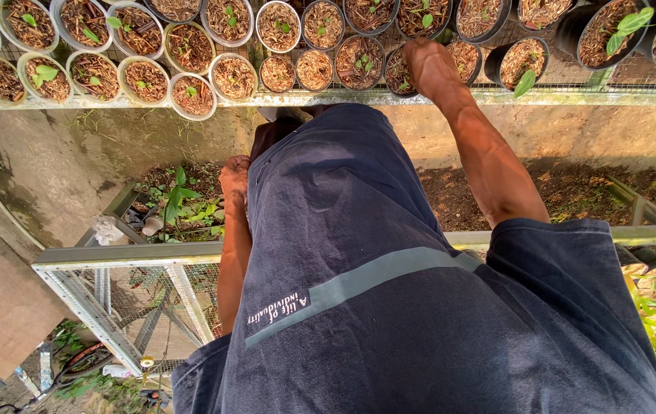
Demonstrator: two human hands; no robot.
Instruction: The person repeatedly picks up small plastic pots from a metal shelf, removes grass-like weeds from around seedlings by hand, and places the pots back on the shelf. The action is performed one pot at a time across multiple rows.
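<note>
The right hand rests on a dark pot at the mesh shelf edge (fingers hidden, grip unclear). The left hand hangs loosely curled, empty. Neighbouring pots already hold soil and seedlings.

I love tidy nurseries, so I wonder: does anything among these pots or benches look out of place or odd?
Mostly orderly: round pots of brown bark chips sit in rows on the wire mesh bench. The right hand rests on a dark pot. One oddity: a crumpled white scrap lies on the lower metal frame.
</note>
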